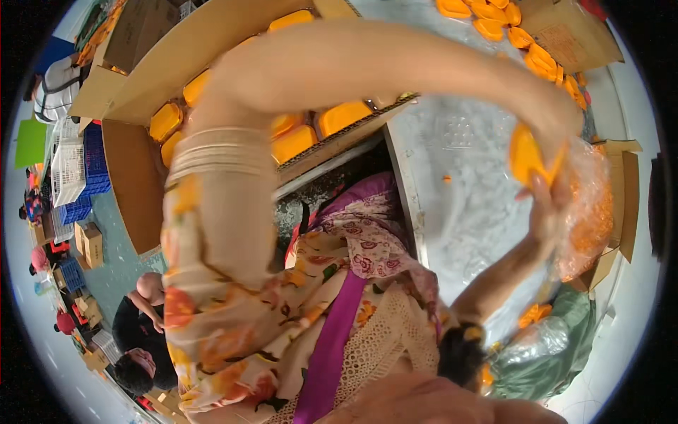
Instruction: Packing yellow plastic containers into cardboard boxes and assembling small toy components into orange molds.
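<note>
The person's left arm crosses the whole picture from the left to the far right, where the left hand (558,131) is closed round a flat orange plastic piece (526,154). The right hand (547,212) comes up from the near right, just beneath that piece, and its fingers grip the mouth of a clear plastic bag (590,205) that holds more orange pieces; how far the fingers close is hard to tell, since the picture is blurred there. The orange piece sits at the opening of the bag, between the two hands, above the right edge of the desk (466,205), whose top is covered with pale clear sheeting. On the far side of the desk lies a heap of the same orange pieces (508,28) beside a brown cardboard box (572,32). To the left, a large open carton (233,35) holds rows of orange lids (344,116). At the near right a grey-green sack (558,353) rests on the floor. On the left, blue crates (92,166) stand on the floor, and another person (141,332) in dark clothes sits at the near left.
</note>
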Action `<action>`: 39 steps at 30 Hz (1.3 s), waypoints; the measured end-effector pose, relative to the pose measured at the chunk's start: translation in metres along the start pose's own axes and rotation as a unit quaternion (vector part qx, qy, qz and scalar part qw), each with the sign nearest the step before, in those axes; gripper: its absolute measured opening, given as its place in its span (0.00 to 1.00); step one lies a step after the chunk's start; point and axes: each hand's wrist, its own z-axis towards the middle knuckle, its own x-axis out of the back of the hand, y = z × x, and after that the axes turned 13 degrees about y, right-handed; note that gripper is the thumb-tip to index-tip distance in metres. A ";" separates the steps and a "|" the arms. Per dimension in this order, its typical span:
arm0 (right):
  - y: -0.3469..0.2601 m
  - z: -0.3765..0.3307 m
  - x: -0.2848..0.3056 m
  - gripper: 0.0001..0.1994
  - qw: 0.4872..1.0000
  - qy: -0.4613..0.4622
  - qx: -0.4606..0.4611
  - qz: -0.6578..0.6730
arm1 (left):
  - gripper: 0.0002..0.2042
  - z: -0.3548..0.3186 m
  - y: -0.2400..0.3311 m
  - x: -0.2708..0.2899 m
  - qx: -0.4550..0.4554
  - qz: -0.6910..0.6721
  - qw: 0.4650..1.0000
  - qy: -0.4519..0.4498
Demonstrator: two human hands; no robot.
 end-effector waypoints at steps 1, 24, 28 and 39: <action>-0.018 0.008 -0.026 0.20 0.998 -0.053 0.027 0.030 | 0.21 -0.029 -0.006 0.019 0.054 -0.009 0.998 0.032; -0.029 0.014 -0.154 0.14 0.966 -0.174 0.032 0.187 | 0.20 -0.316 -0.087 -0.038 0.574 -0.492 0.603 0.255; -0.027 0.012 -0.157 0.14 0.962 -0.180 0.027 0.204 | 0.18 -0.324 -0.086 -0.040 0.610 -0.456 0.597 0.252; -0.024 0.002 -0.154 0.13 0.958 -0.162 0.021 0.236 | 0.18 -0.315 -0.064 -0.019 0.569 -0.512 0.526 0.371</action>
